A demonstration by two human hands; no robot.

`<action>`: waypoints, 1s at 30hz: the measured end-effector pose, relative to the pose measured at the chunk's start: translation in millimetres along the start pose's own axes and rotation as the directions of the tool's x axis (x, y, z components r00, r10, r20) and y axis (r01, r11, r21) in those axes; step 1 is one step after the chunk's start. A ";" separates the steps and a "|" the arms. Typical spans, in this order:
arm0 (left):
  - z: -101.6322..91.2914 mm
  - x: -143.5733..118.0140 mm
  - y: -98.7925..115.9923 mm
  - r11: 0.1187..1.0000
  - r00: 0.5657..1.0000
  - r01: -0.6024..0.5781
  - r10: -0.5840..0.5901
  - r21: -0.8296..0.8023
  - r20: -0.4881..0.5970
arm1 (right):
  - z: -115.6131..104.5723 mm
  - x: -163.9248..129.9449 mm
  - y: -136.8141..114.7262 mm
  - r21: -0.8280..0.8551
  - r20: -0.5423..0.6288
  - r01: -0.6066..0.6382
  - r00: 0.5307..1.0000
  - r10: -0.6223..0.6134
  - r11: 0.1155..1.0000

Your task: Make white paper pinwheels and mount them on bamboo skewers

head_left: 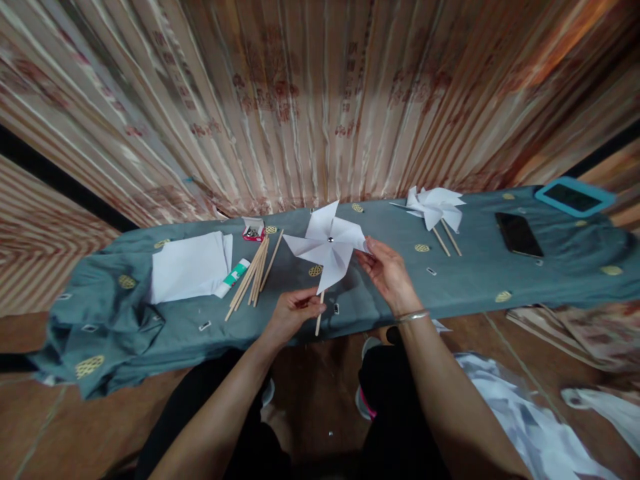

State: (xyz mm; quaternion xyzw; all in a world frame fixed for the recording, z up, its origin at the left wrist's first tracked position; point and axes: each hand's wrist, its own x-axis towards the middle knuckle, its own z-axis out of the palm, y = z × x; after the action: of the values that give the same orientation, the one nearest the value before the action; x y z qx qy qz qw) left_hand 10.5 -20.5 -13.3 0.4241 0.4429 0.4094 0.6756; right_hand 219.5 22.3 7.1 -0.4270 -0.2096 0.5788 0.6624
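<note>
A white paper pinwheel (327, 235) with a silver pin at its centre is held up over the cloth-covered table. Its wooden stick (320, 313) points down toward the table's front edge. My left hand (295, 312) pinches that stick just under the paper blades. With thumb and fingers, my right hand (386, 268) grips the tip of the right-hand blade; a bracelet circles that wrist. Left of the pinwheel lie several loose wooden sticks (256, 273), and behind them a small open red box (253, 229) of metal pins.
A stack of white paper (187, 267) and a glue stick (233, 278) lie at the left. Finished pinwheels (436, 205) rest on the right, beside a phone (519, 234) and a blue-framed device (575, 196). White paper pieces (520, 413) are heaped low at the right.
</note>
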 end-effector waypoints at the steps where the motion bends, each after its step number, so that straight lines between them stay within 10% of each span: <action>1: 0.1 -0.2 -0.3 1.000 1.000 0.007 -0.007 0.000 0.010 | -1.2 1.2 -1.3 -0.020 -0.001 0.017 1.000 -0.017 1.000; 30: -2.3 -2.4 -11.6 0.993 0.988 0.015 -0.032 0.115 0.153 | -21.0 15.3 -14.3 -0.166 -0.092 0.206 0.970 -0.223 0.964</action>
State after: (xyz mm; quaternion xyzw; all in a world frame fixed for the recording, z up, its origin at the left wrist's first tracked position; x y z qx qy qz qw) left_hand 9.7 -25.8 -24.1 0.4869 0.4167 0.3416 0.6875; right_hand 247.9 30.4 3.8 -0.4833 -0.2626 0.4610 0.6964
